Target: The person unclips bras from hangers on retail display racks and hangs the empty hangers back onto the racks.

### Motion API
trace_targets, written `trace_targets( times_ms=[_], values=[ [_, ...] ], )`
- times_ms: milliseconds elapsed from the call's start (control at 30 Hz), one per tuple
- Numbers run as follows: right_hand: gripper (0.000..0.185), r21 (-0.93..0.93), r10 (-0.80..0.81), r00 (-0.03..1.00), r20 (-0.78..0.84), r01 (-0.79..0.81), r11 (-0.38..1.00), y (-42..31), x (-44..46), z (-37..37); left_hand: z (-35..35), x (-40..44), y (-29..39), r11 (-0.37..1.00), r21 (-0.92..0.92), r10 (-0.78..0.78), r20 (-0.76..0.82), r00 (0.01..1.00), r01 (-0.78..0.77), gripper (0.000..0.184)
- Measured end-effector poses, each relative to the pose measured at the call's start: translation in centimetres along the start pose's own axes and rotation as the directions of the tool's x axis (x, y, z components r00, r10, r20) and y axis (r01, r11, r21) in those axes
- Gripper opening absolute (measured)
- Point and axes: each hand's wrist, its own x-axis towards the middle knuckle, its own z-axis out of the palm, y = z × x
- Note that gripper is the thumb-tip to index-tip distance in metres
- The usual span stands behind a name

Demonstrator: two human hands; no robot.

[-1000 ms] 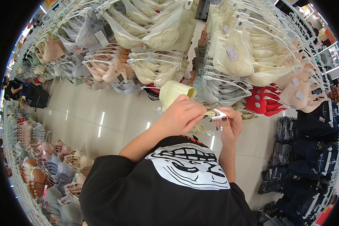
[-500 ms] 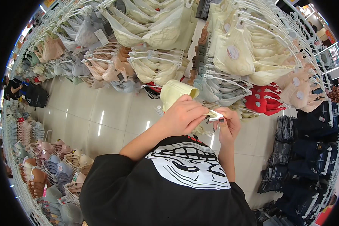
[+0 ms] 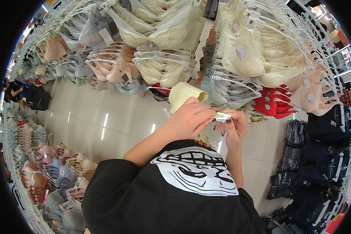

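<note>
A pale yellow bra (image 3: 183,94) hangs from my left hand (image 3: 192,120), its molded cup standing above the fingers. The left fingers are pinched on its fabric edge. A white hanger clip (image 3: 223,116) lies between both hands, with a bit of the yellow fabric at its left end. My right hand (image 3: 236,126) grips this clip from the right with thumb and fingers. Most of the hanger and the lower part of the bra are hidden behind my hands and black T-shirt.
Pale yellow bras on hangers (image 3: 245,58) fill the rack ahead, with red bras (image 3: 271,103) lower right. Dark packed garments (image 3: 294,156) hang at the right, more bras (image 3: 58,171) at the left. A person (image 3: 13,91) stands far left by a black cart (image 3: 38,96).
The white clip has turned level, and its jaws look closer together. The yellow cup has shifted slightly right. My right fingers have moved a little around the clip.
</note>
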Motion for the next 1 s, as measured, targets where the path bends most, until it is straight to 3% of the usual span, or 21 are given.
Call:
trace_targets(
  times_ms=[300, 400, 600, 767, 900, 1000],
  values=[
    [0.017, -0.02, 0.04, 0.998, 0.049, -0.039, 0.999, -0.4, 0.1, -0.7, 0.2, -0.1, -0.1, 0.998, -0.039, -0.052, 0.041, 0.998, 0.054, 0.018],
    [0.02, -0.213, -0.099, 0.985, 0.142, 0.128, 0.969, -0.1, 1.0, -0.7, 0.4, -0.2, -0.2, 0.987, -0.051, -0.151, 0.071, 0.986, 0.154, 0.021],
    [0.033, -0.016, 0.169, 0.986, 0.015, -0.168, 0.986, 0.0, 0.9, 0.0, 1.0, -0.9, -0.9, 0.96, -0.105, -0.25, 0.093, 0.964, 0.259, 0.019],
    [0.036, -0.006, 0.232, 0.972, 0.043, -0.232, 0.973, 0.9, 1.1, -0.2, 0.8, -0.9, -1.5, 0.958, -0.158, -0.212, 0.171, 0.962, 0.24, 0.015],
    [0.032, 0.015, 0.333, 0.943, -0.013, -0.333, 0.943, 0.7, 1.0, 0.4, 1.9, -1.8, -2.6, 0.968, -0.135, -0.206, 0.044, 0.978, 0.21, 0.013],
    [0.023, -0.121, 0.092, 0.992, -0.086, -0.102, 0.987, 2.0, 0.9, 0.8, 2.2, -2.5, -3.7, 0.934, -0.223, -0.306, -0.093, 0.947, 0.28, 0.01]
  ],
)
